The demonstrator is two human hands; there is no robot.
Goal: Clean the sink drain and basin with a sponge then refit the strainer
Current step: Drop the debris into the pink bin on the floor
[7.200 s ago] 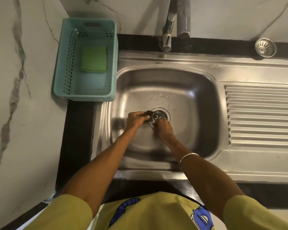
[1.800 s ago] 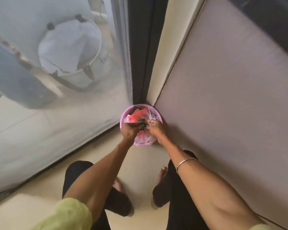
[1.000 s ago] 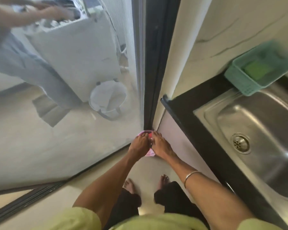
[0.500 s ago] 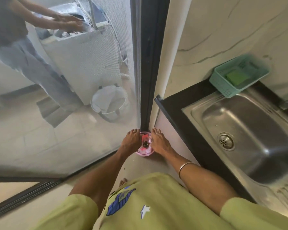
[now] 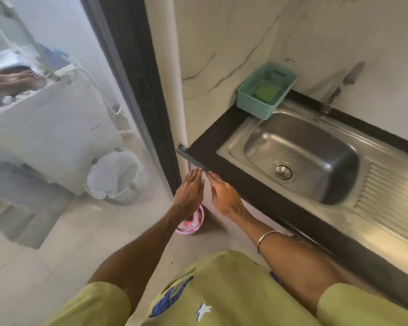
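My left hand (image 5: 189, 193) and my right hand (image 5: 224, 196) are raised side by side, fingers straight, palms facing each other, both holding nothing. They hover above a small pink bin (image 5: 191, 224) on the floor, just left of the black counter's corner. The steel sink (image 5: 302, 151) lies to the right with its drain (image 5: 283, 172) uncovered. A green sponge (image 5: 266, 91) lies in the teal basket (image 5: 245, 102) at the sink's far left corner. The strainer is out of view.
A black counter edge (image 5: 222, 177) runs diagonally beside my right hand. The tap (image 5: 332, 97) stands behind the basin and a ribbed drainboard (image 5: 391, 196) is on the right. Left is a glass door (image 5: 80, 137) with a dark frame; behind it are a bucket (image 5: 114, 177) and another person's hands.
My hands have lifted off the pink bin and come up empty with fingers straightened. My head has turned right, bringing the sink more fully into view.
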